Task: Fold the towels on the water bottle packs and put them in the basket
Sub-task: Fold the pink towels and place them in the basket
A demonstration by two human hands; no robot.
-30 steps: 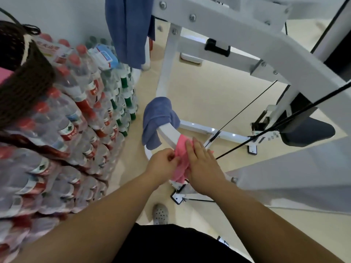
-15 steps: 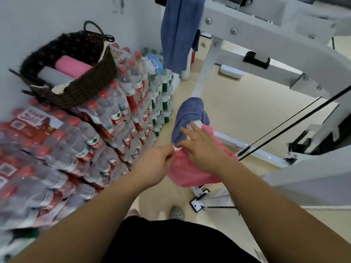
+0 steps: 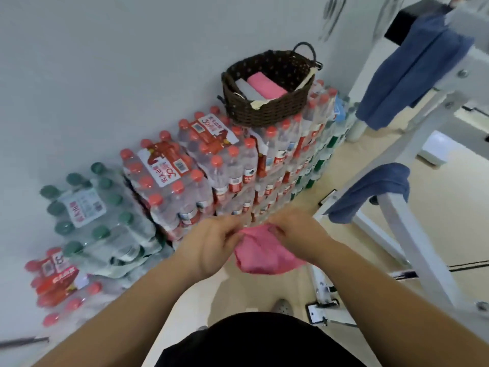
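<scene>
A pink towel (image 3: 264, 254) hangs bunched in the air between my two hands, just in front of the stacked water bottle packs (image 3: 201, 178). My left hand (image 3: 211, 245) pinches its upper left edge and my right hand (image 3: 296, 234) pinches its upper right edge. The dark woven basket (image 3: 267, 109) stands on top of the tallest packs against the wall; a folded pink towel (image 3: 266, 84) and a folded grey towel (image 3: 246, 88) lie inside it.
A white exercise machine frame (image 3: 412, 229) fills the right side. One blue towel (image 3: 370, 192) is draped over its lower bar and another blue towel (image 3: 412, 72) hangs from its upper beam. Green-capped packs (image 3: 90, 213) sit lower at the left.
The pink towel has come off the machine's bar and moved left toward the bottle packs, held in both hands. The view has swung left, bringing the basket and wall into sight.
</scene>
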